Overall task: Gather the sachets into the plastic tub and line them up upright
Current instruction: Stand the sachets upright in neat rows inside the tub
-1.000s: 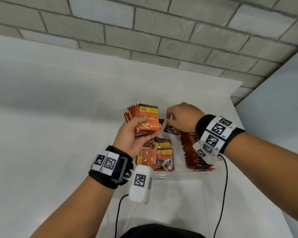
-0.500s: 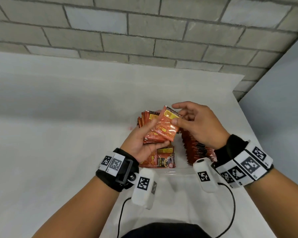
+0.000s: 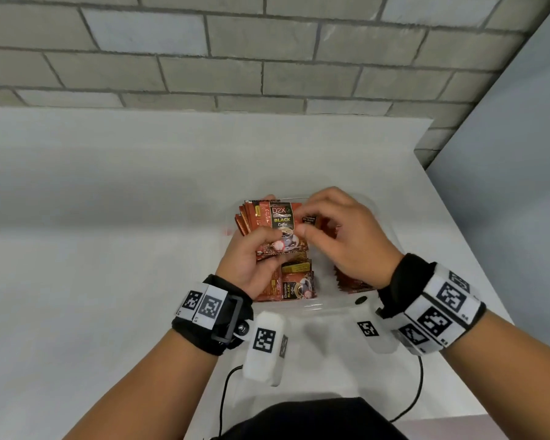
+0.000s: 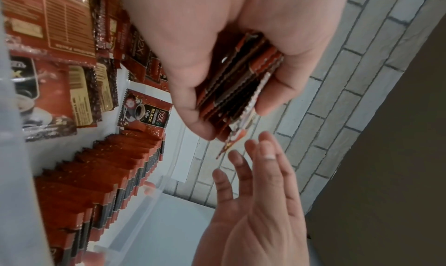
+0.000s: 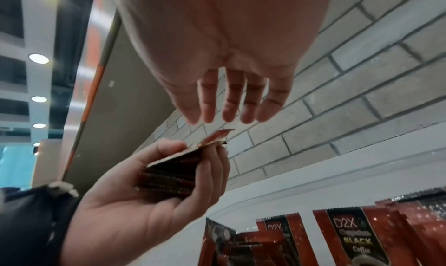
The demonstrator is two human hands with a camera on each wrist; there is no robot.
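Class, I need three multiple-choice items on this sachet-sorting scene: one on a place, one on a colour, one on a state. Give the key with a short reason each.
1. Where is the upright row of sachets?
A. on the floor
B. inside the plastic tub
C. against the brick wall

2. What is the sachets' main colour?
A. red-orange
B. blue
C. green

3. How is the right hand?
A. clenched round a cup
B. flat on the table
C. fingers straight, holding nothing

Key: B, the row stands within the tub's clear walls; A, the wrappers are red-orange with a black label; C, its fingers stretch toward the stack gripped by the left hand.
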